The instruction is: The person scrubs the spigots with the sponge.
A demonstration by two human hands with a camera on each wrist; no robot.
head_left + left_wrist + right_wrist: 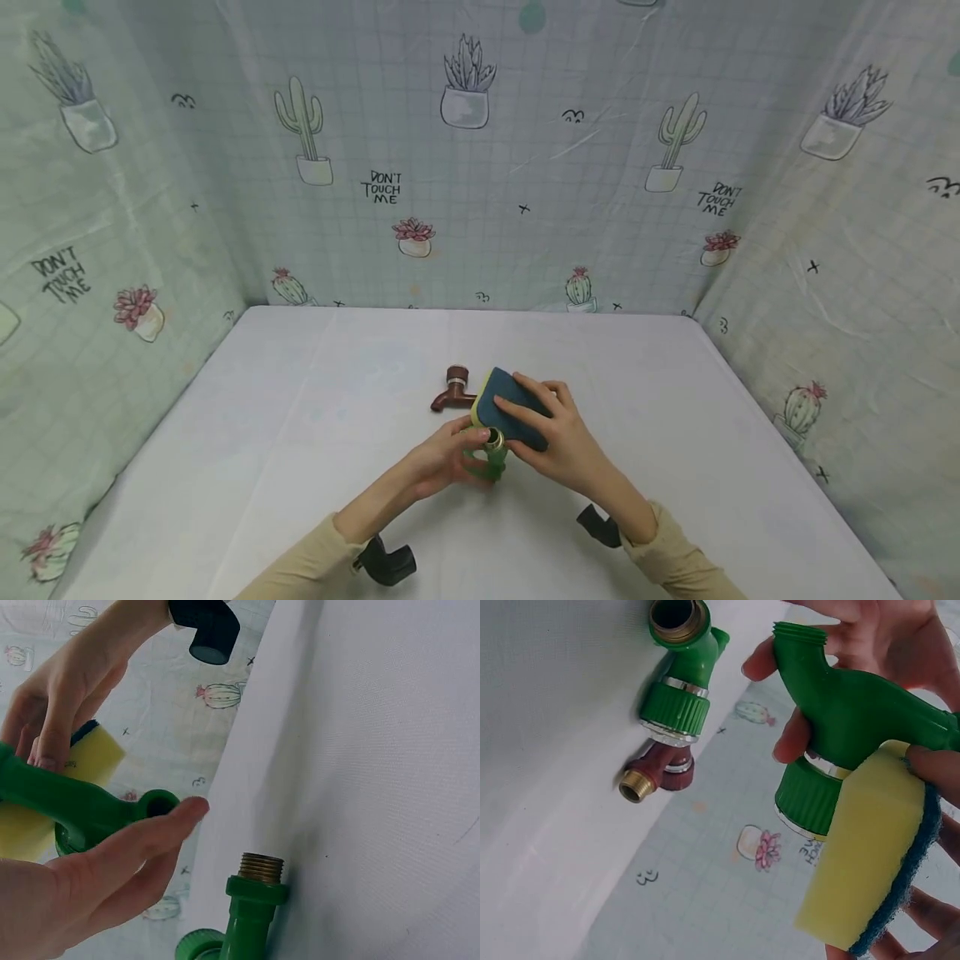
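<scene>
My left hand [452, 458] grips a green plastic tap [862, 712] with a ribbed green knob, its fingers around the spout end. A sponge [866, 847], yellow on one face with a dark blue scouring layer on the other, is held in my right hand [562, 429]. The sponge's yellow side lies against the tap's body. Below the hands, a second green tap [251, 919] with a brass threaded end rests on the white table. Past it lies a brown-red tap [453, 393], also brass-ended in the right wrist view. Part of the held tap is hidden behind the sponge.
The white table [315, 433] is bordered at the back and sides by hanging cloth [480, 208] printed with cacti. Black wrist-worn devices [386, 562] show beside both forearms.
</scene>
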